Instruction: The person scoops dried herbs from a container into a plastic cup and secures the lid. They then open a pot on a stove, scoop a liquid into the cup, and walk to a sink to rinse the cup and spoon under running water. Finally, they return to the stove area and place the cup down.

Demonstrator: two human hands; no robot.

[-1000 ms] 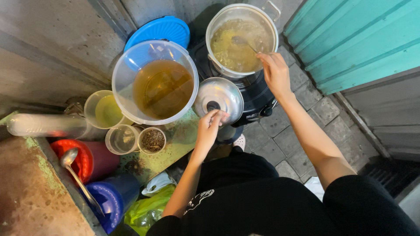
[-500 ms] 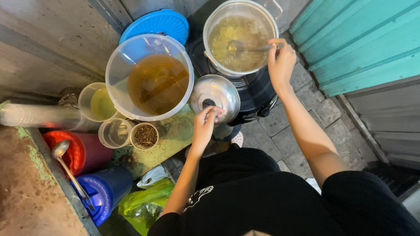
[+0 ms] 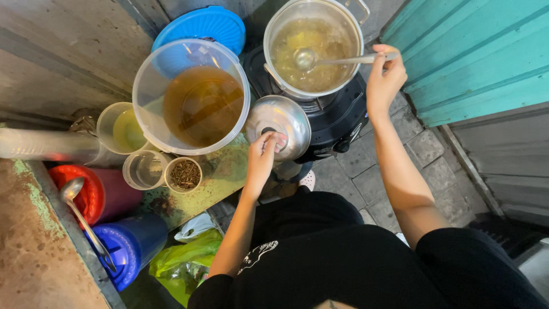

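My right hand grips the handle of a metal ladle whose bowl rests in the yellowish broth of a steel pot on a black stove. My left hand holds the knob of a domed metal pot lid, just left of the stove. A large clear bucket of brown liquid stands to the left of the lid.
A blue lid lies behind the bucket. Small clear cups, one with dried bits and one with yellow liquid, sit on a green surface. Red and blue containers, a spoon, green bags and a teal wall surround me.
My right hand has taken hold of the ladle handle and lifted outward to the pot's right rim. My left hand stays on the lid knob.
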